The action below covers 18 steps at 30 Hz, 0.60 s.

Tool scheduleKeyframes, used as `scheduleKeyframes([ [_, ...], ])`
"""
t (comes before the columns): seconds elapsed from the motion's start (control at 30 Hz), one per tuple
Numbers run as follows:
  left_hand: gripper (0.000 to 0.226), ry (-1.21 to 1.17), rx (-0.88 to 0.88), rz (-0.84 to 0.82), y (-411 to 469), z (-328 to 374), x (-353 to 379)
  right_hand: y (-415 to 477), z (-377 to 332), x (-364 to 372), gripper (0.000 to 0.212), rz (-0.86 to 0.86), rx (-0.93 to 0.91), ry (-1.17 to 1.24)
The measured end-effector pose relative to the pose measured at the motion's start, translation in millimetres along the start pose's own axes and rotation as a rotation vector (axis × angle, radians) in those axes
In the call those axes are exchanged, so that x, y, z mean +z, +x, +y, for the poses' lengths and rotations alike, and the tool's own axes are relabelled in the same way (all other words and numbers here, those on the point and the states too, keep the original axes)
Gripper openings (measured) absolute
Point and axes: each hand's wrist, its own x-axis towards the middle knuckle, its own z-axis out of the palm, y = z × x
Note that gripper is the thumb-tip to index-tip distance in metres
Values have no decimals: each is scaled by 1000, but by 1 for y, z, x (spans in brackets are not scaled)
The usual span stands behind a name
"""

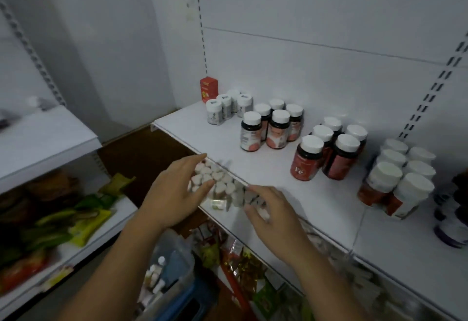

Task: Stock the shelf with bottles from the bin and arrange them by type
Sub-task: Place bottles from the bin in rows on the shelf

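Both hands hold a cluster of several small white-capped bottles [224, 186] just above the front edge of the white shelf [266, 168]. My left hand [174, 191] cups the cluster's left side, fingers curled round it. My right hand [268, 209] grips its right side. The cluster is blurred. The clear plastic bin [174, 265] sits below my left forearm with small white bottles inside.
On the shelf stand groups of white-capped bottles: white ones [228, 106] at the back by a red box [208, 89], dark ones [272, 128], red-labelled ones [329, 151], a cluster at right [400, 176]. Snack packets fill the lower shelves [76, 219].
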Motion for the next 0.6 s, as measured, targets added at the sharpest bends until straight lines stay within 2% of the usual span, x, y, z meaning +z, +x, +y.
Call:
scheduleKeyframes([
  [0.1,69,64,-148,38,-49,-52,-7,17,-30,49,51,-162,-101,-124],
  [0.27,69,56,-459,48,-129,-122,-10,37,-42,142,53,-423,-130,-197],
  [0.4,63,-39,-663,37,-192,-177,9,42,-28,223,55,-613,-59,-274],
  [0.6,59,-246,-899,-102,-250,-255,77,32,23,330,65,-829,146,-277],
])
